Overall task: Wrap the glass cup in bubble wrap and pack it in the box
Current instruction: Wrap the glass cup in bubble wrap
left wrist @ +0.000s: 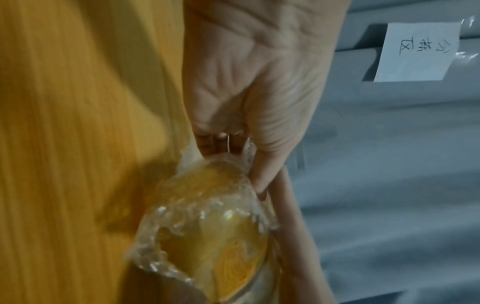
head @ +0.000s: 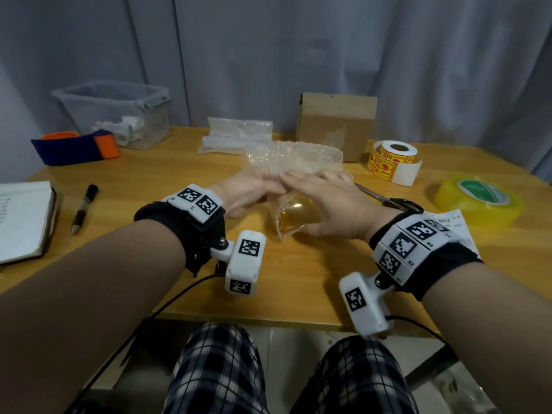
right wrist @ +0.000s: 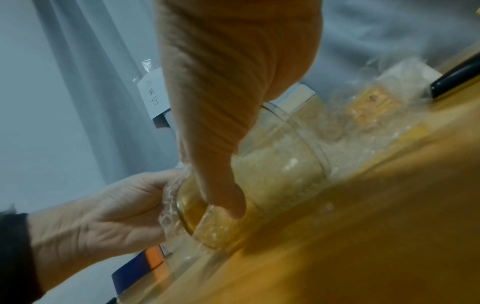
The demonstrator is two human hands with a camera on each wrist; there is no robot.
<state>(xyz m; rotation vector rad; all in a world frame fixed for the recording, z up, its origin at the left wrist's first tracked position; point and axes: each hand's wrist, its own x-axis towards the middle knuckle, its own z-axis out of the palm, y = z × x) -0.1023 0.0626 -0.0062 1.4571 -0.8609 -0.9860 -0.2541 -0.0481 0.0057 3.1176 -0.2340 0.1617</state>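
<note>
While the box (head: 336, 127) stands open-topped at the upper centre of the head view, nothing is packed yet, and wrapping looks about half done. At frame centre the bubble wrap (head: 294, 161) trails up-frame, its near end curled round the glass cup (head: 298, 216), which lies on the bench (head: 149, 186), long axis pointing toward the viewer. The left hand (head: 248, 194) pinches the wrap; the right hand (head: 331, 204) cups the glass.

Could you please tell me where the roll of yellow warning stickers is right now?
In the head view, the roll of yellow warning stickers stands on the wooden table's far right side, beside the brown cardboard box and behind the yellow tape roll.
</note>
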